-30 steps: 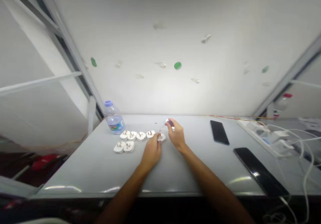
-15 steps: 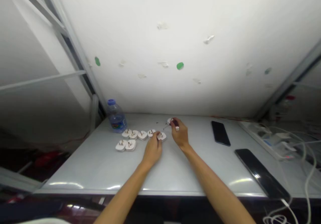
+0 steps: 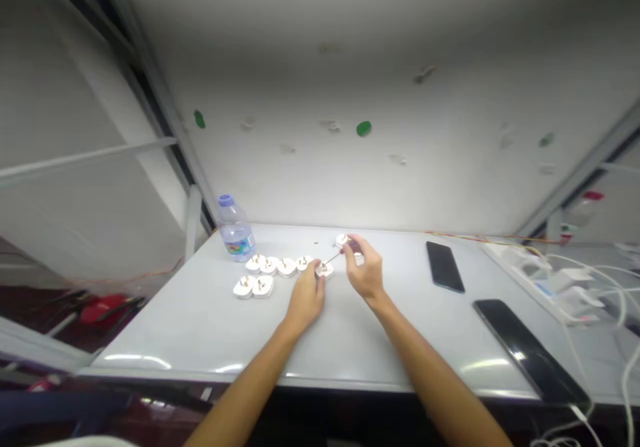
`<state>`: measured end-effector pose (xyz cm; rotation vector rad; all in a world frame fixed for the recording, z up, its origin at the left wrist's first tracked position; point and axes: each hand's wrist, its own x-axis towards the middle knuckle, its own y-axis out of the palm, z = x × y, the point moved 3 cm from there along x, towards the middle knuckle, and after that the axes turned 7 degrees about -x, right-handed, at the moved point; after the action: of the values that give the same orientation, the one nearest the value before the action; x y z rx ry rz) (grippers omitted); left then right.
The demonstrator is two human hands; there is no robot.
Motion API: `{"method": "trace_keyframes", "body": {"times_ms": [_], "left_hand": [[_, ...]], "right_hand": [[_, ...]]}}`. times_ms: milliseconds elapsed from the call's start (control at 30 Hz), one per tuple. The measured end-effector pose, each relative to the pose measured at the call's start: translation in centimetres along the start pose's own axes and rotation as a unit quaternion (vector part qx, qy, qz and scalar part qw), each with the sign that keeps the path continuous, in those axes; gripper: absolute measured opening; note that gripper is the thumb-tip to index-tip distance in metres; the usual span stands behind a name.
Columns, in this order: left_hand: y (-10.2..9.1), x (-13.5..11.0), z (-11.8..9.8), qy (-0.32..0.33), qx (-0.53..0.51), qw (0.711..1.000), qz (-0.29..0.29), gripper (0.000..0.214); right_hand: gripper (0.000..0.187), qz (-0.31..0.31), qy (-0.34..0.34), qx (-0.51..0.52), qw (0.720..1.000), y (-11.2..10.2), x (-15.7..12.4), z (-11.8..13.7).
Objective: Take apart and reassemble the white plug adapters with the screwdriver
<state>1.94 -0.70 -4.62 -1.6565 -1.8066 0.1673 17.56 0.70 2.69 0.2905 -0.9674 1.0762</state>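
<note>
My left hand (image 3: 306,298) is closed on the edge of a white plug (image 3: 327,271), which lies on the table with its metal pins up. In my right hand (image 3: 365,268) is a small screwdriver (image 3: 332,259) with a dark reddish handle. Its thin shaft slants down to the left, and the tip meets the plug near its pins; exact contact is too small to make out. Left of my hands, several similar white plugs (image 3: 287,267) form a row, with two more white plugs (image 3: 253,287) in front. Another white plug (image 3: 342,240) is partly hidden behind my right fingers.
A water bottle (image 3: 235,229) with a blue cap stands at the back left. Two dark phones (image 3: 445,266) lie on the right, the nearer one with a white cable attached. Beyond them is a power strip (image 3: 525,279) with chargers and cables. A pale wall (image 3: 320,187) bounds the table's back.
The screwdriver tip has come down and slightly left onto the plug in my left hand. My left hand stays in place. The picture has shifted slightly and the upper wall looks darker.
</note>
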Motion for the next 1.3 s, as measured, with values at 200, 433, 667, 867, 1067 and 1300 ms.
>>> {"method": "trace_keyframes", "body": {"times_ms": [200, 433, 667, 867, 1067, 1300], "left_hand": [[-0.2, 0.1, -0.2, 0.008, 0.005, 1.000, 0.000, 0.034], [-0.3, 0.2, -0.7, 0.014, 0.007, 1.000, 0.003, 0.031], [-0.4, 0.2, -1.0, 0.003, 0.000, 1.000, 0.003, 0.029], [-0.5, 0.2, -1.1, 0.001, 0.001, 1.000, 0.005, 0.027], [-0.4, 0.2, -1.1, -0.008, -0.001, 1.000, 0.018, 0.029], [-0.2, 0.2, -0.6, 0.018, -0.007, 1.000, 0.002, 0.028]], "right_hand": [[0.021, 0.031, 0.004, 0.003, 1.000, 0.5, -0.3, -0.4], [0.022, 0.036, 0.007, 0.007, 0.999, 0.5, -0.3, -0.3], [0.021, 0.030, 0.007, 0.009, 0.999, 0.4, -0.2, -0.3], [0.021, 0.030, 0.013, 0.008, 0.999, 0.3, -0.1, -0.1], [0.023, 0.039, 0.020, 0.006, 0.999, 0.6, -0.3, -0.5], [0.021, 0.034, 0.023, 0.006, 0.999, 0.4, -0.2, -0.1]]}}
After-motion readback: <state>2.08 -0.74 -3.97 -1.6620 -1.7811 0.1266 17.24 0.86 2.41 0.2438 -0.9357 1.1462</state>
